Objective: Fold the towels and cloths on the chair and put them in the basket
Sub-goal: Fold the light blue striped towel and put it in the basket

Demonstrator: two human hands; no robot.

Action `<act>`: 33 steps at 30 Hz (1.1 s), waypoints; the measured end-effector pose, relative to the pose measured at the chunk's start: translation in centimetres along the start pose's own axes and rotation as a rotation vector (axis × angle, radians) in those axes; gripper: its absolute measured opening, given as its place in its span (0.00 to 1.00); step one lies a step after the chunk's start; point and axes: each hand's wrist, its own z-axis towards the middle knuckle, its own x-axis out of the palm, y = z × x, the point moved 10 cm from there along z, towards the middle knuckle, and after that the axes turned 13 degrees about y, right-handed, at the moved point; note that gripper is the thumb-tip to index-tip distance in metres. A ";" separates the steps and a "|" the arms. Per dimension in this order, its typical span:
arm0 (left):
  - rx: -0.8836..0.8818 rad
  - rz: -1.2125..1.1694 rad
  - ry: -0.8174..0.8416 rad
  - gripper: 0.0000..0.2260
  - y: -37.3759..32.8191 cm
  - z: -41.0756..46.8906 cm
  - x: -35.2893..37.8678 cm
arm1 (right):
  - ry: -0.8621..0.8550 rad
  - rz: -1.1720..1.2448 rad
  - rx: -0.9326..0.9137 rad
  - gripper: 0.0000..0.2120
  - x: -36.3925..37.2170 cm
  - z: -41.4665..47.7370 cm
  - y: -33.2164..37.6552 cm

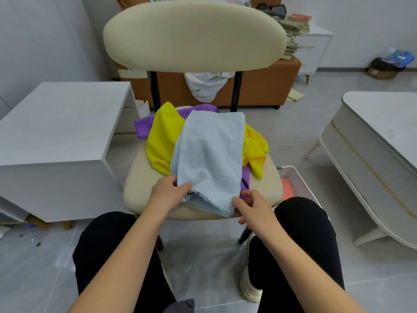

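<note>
Pale-blue folded terry towel (209, 154) at cream padded chair's (140, 177) front edge, centre frame. Left hand (170, 194) pinches near-left corner; right hand (253, 207) loosely curled, thumb touching near-right edge.

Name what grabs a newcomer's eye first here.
The light blue towel lies over a crumpled yellow cloth and purple cloth on the chair seat, centre. The left hand grips its near left corner; the right hand hovers by the near right one. The basket stands on the floor right of the chair.
</note>
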 end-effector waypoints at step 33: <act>-0.004 0.183 -0.001 0.17 2.3 -0.3 -2.8 | -0.185 -0.718 -0.374 0.32 1.2 -2.6 2.3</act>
